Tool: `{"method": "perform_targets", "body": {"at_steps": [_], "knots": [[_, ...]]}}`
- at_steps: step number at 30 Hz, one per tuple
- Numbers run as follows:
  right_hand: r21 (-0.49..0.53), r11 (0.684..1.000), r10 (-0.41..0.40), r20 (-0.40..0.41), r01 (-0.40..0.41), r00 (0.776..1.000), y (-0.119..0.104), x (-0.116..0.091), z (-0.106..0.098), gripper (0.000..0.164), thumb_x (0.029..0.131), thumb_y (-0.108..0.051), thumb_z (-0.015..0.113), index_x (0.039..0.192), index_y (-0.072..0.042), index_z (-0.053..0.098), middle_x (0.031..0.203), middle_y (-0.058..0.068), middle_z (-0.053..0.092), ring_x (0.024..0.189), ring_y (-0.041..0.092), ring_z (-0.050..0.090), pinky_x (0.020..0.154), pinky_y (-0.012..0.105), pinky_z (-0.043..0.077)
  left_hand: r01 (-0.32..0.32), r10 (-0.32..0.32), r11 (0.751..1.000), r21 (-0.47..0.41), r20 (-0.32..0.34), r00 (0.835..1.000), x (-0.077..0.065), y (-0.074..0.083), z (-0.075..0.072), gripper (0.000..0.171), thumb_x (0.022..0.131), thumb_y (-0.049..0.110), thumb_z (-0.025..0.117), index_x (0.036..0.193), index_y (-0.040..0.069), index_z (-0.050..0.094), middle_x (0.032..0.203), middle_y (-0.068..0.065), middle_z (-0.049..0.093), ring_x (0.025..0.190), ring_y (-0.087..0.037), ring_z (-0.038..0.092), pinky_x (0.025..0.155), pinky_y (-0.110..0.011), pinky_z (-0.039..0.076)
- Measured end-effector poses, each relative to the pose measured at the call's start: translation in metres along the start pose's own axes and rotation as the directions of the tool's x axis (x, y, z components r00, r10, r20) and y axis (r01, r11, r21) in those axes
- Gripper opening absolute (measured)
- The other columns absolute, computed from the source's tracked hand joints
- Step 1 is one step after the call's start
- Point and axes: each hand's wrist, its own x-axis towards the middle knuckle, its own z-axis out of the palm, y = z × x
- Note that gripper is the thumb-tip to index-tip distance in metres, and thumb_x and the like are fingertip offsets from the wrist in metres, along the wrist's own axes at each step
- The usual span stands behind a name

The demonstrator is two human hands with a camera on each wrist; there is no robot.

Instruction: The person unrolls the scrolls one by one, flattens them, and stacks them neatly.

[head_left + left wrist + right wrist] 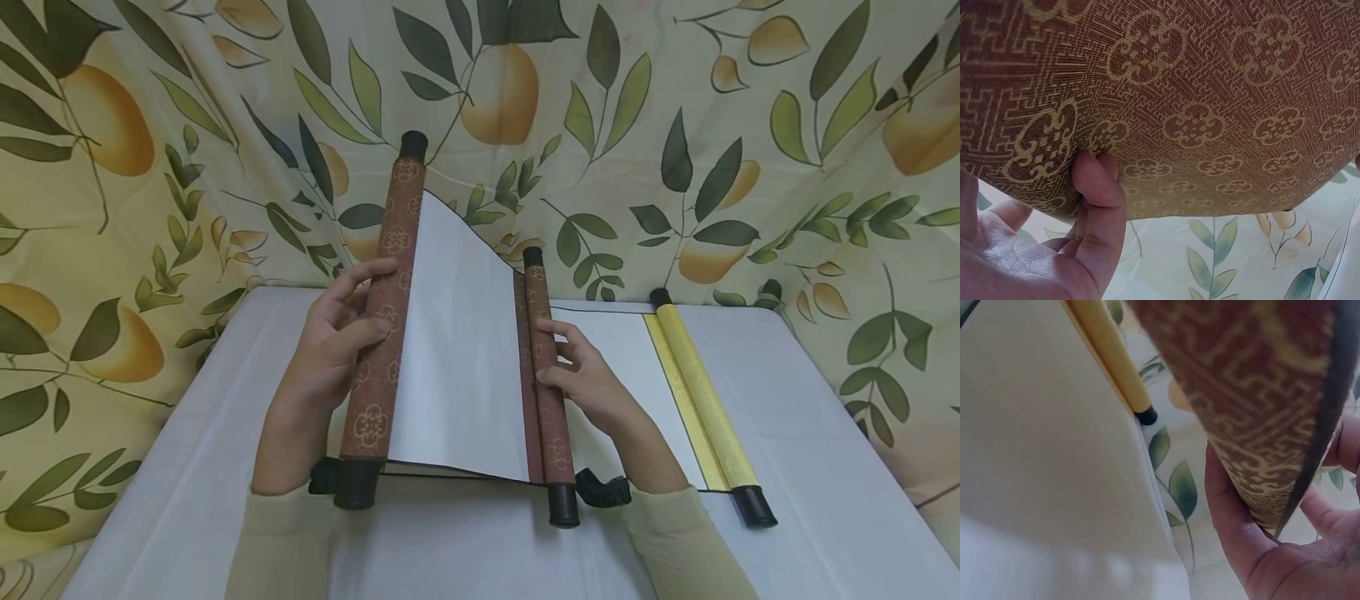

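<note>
A red-brown brocade hanging scroll (465,358) is held up, partly unrolled, its white sheet spanning two black-capped rolls. My left hand (318,350) grips the thicker left roll (367,392) from its outer side, thumb in front. In the left wrist view the thumb and fingers pinch the patterned brocade (1194,125). On the other side, my right hand (592,379) holds the thinner right roll (550,392) between thumb and fingers. The right wrist view shows brocade (1260,406) coming down between thumb and fingers. Black knobs (356,485) cap the lower ends.
A second scroll with a yellow roll (705,392) lies on the white-covered table (817,467) at the right. Its white sheet (622,350) runs left behind my right hand. A curtain with leaves and fruit (600,208) hangs behind the table.
</note>
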Motion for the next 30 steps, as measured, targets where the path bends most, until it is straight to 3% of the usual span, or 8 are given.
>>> {"method": "perform_targets", "body": {"at_steps": [16, 30], "knots": [[0.014, 1.0, -0.006, 0.02, 0.006, 1.0, 0.0, -0.001, 0.001, 0.072, 0.09, 0.004, 0.059, 0.152, -0.017, 0.031, 0.148, 0.022, 0.035, 0.125, 0.039, 0.052, 0.086, 0.039, 0.055, -0.039, 0.039, 0.999, -0.028, 0.008, 0.999, -0.005, 0.008, 0.003, 0.06, 0.086, -0.005, 0.051, 0.143, 0.013, 0.048, 0.124, -0.022, 0.047, 0.096, -0.022, 0.062, 0.071, -0.03, 0.058], [0.021, 1.0, -0.002, 0.022, 0.001, 1.0, -0.001, 0.0, 0.0, 0.069, 0.09, 0.002, 0.052, 0.152, -0.02, 0.031, 0.147, 0.021, 0.037, 0.12, 0.036, 0.051, 0.084, 0.043, 0.053, -0.072, 0.071, 0.997, -0.041, -0.019, 0.997, -0.008, 0.013, 0.0, 0.061, 0.086, -0.006, 0.049, 0.144, 0.012, 0.048, 0.127, -0.021, 0.046, 0.097, -0.02, 0.061, 0.069, -0.027, 0.057]]}}
